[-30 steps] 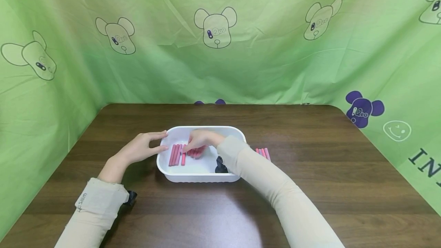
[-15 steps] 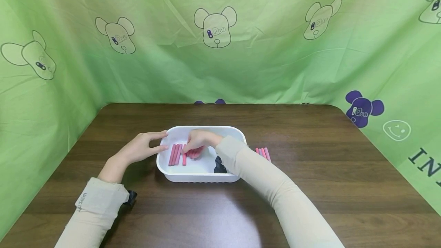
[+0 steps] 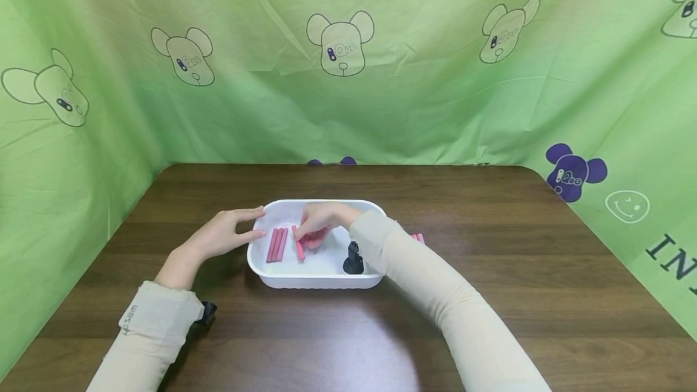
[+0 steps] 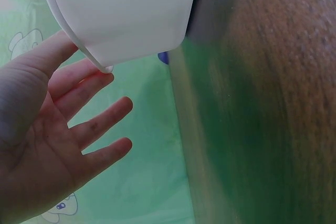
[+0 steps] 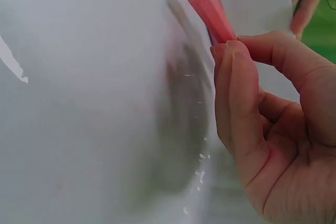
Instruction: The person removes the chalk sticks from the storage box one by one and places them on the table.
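In the head view, a white plastic tub (image 3: 321,281) stands on the table. Pink sticks (image 3: 277,245) lie side by side in its left part, the rightmost more mauve. My right hand (image 3: 320,222) reaches inside and pinches one brighter pink stick (image 3: 299,245) between thumb and fingertips, tilted and a little right of that row. The right wrist view shows this stick's (image 5: 211,11) faceted sides, its lower part hidden by the fingers. My left hand (image 3: 225,233) touches the tub's left rim with thumb and fingers spread; the left wrist view shows its last two fingers extended, free of the tub (image 4: 126,19).
More pink sticks (image 3: 418,238) lie on the brown wooden table (image 3: 517,259) right of the tub, partly behind the right sleeve (image 3: 430,277). A black wrist device (image 3: 353,259) overlaps the tub's front right. A green printed curtain (image 3: 419,95) encloses the back and sides.
My right hand has drawn the pinched stick slightly right, away from the row, and it now tilts. The right forearm shifted right, covering more of the sticks on the table. My left hand stays put.
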`<state>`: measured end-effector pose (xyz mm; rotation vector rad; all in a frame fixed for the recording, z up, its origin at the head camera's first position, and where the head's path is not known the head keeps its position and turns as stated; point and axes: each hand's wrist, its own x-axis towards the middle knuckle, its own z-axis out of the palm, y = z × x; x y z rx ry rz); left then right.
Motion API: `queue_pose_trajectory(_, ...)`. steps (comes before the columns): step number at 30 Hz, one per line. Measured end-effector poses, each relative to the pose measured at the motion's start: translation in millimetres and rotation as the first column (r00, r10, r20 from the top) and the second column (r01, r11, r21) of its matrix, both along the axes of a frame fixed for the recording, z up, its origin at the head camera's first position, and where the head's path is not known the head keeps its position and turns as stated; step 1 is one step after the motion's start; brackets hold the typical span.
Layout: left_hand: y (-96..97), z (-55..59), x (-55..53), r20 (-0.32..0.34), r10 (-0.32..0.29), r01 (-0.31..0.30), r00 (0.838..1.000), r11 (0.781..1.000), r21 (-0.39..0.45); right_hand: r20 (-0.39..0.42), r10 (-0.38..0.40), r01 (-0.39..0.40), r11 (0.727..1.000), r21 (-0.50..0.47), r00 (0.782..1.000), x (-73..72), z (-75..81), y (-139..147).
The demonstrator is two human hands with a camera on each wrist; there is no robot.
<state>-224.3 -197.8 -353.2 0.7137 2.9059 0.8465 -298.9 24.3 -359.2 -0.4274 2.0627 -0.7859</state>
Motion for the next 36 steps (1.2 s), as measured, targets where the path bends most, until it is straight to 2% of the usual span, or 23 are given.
queue_pose_trajectory(7,0.0,0.6,0.1,0.006,0.002,-0.002,1.000,1.000,-0.008,-0.018,-0.020,0.020,1.000,0.015,1.000,-2.5,7.2,8)
queue_pose_trajectory(18,0.6,0.9,0.6,-0.004,0.001,-0.001,1.000,1.000,-0.010,-0.032,-0.022,0.022,1.000,-0.008,0.999,-3.4,22.5,28)
queue_pose_trajectory(25,0.9,0.5,1.6,-0.014,0.002,-0.003,1.000,1.000,-0.019,-0.034,-0.051,0.049,0.998,-0.039,0.998,-4.0,29.7,47)
queue_pose_trajectory(33,1.6,1.2,2.7,-0.011,0.007,-0.007,1.000,1.000,-0.021,-0.083,-0.063,0.057,0.996,-0.074,0.995,2.3,44.5,67)
queue_pose_trajectory(36,1.8,1.0,2.7,-0.012,0.007,-0.008,1.000,1.000,-0.020,-0.087,-0.074,0.067,0.994,-0.085,0.993,3.6,45.6,76)
